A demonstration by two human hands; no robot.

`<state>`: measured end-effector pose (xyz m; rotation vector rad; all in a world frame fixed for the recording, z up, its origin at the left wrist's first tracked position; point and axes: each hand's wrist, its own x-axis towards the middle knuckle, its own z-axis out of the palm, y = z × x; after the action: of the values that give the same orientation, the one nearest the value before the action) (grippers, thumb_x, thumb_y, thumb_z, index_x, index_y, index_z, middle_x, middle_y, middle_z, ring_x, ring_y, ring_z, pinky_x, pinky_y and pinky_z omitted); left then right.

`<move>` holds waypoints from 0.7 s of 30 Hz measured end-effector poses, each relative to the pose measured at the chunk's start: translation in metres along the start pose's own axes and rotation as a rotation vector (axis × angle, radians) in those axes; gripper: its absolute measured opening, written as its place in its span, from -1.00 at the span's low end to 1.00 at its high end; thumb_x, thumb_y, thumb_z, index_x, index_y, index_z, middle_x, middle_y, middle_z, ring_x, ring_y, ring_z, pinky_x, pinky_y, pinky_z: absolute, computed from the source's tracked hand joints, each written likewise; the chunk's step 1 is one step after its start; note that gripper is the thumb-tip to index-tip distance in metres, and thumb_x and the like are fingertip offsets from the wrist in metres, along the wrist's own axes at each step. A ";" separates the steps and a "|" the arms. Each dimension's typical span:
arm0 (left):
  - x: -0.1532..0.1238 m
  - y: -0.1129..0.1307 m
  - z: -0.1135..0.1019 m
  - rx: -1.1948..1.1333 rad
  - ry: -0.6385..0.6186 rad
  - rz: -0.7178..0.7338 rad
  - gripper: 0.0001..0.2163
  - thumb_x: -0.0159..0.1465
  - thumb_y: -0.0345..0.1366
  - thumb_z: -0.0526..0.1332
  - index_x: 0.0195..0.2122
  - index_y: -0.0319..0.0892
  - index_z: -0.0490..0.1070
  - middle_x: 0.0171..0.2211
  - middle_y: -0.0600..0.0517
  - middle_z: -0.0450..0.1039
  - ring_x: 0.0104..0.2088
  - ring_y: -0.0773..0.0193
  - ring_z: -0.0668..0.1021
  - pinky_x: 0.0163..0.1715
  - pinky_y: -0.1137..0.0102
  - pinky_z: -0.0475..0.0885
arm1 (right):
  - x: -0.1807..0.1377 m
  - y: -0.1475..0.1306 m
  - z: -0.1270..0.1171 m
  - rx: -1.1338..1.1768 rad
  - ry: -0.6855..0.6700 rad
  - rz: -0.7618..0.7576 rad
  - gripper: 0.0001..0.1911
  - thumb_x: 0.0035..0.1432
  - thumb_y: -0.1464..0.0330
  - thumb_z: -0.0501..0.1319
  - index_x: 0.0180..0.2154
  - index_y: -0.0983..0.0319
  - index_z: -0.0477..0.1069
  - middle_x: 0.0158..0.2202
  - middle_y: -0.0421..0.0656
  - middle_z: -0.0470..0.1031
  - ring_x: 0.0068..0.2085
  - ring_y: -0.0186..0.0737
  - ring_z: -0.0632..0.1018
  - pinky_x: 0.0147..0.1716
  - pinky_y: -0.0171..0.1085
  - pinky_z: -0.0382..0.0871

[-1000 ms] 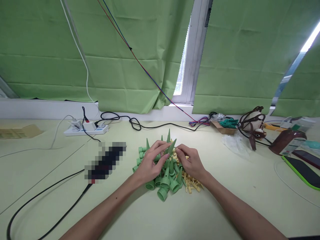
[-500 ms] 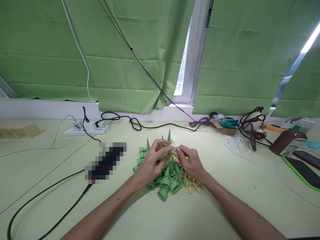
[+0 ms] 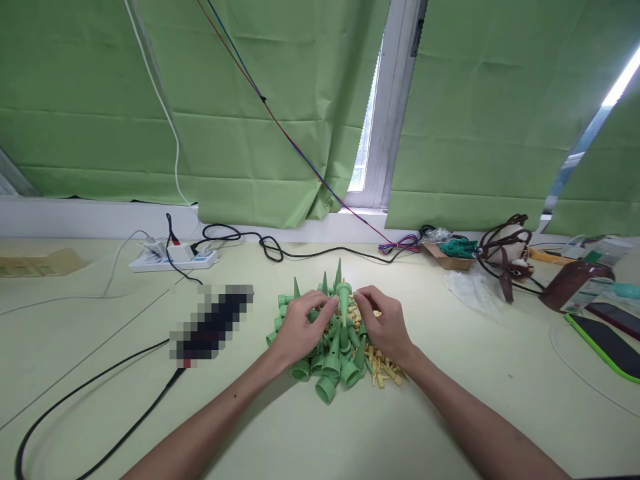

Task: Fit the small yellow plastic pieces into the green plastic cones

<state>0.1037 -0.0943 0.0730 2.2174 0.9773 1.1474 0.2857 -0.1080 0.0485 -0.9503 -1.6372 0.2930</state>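
A heap of green plastic cones (image 3: 327, 363) lies in the middle of the table, with a scatter of small yellow pegs (image 3: 383, 370) on its right side. My left hand (image 3: 296, 328) is curled over the heap and pinches one green cone (image 3: 343, 300), wide end up and point down. My right hand (image 3: 384, 323) is closed in a pinch just right of that cone's top; whatever it holds is too small to make out. Both hands rest above the heap, almost touching.
A white power strip (image 3: 173, 257) with plugs and black cables lies at the back left. A blurred dark object (image 3: 213, 325) sits left of the heap. Phones (image 3: 607, 337), a brown case (image 3: 570, 283), a plastic bag and straps crowd the right. Green curtains hang behind.
The cone in my left hand has turned from pointing up and right to hanging point down. My right hand's fingers have stayed pinched close beside it.
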 end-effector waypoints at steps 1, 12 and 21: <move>0.000 0.000 0.000 -0.022 -0.016 -0.015 -0.65 0.41 -0.15 0.03 -0.49 -0.20 0.30 -0.50 0.08 0.30 -0.41 0.32 0.37 -0.35 0.40 0.27 | 0.000 0.000 0.000 -0.011 -0.003 -0.018 -0.79 0.34 0.33 0.08 -0.33 0.25 0.40 -0.50 -0.25 0.37 -0.51 -0.38 0.32 -0.46 -0.36 0.23; 0.000 0.002 -0.002 -0.103 -0.069 -0.075 -0.67 0.39 -0.08 0.05 -0.42 -0.19 0.34 -0.44 0.08 0.30 -0.38 0.31 0.36 -0.33 0.41 0.26 | -0.001 -0.002 0.001 0.010 -0.061 -0.066 -0.82 0.33 0.36 0.11 -0.31 0.24 0.44 -0.46 -0.21 0.45 -0.47 -0.35 0.38 -0.43 -0.35 0.26; 0.000 0.001 -0.002 -0.066 -0.060 -0.021 -0.73 0.38 -0.12 0.08 -0.32 -0.18 0.41 -0.34 0.02 0.41 -0.30 0.26 0.43 -0.26 0.38 0.33 | 0.000 -0.004 0.000 0.065 -0.090 -0.005 -0.78 0.33 0.31 0.11 -0.29 0.25 0.46 -0.47 -0.22 0.43 -0.49 -0.36 0.34 -0.46 -0.35 0.25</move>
<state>0.1020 -0.0951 0.0746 2.1712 0.9227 1.0826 0.2842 -0.1104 0.0507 -0.8949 -1.7015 0.3877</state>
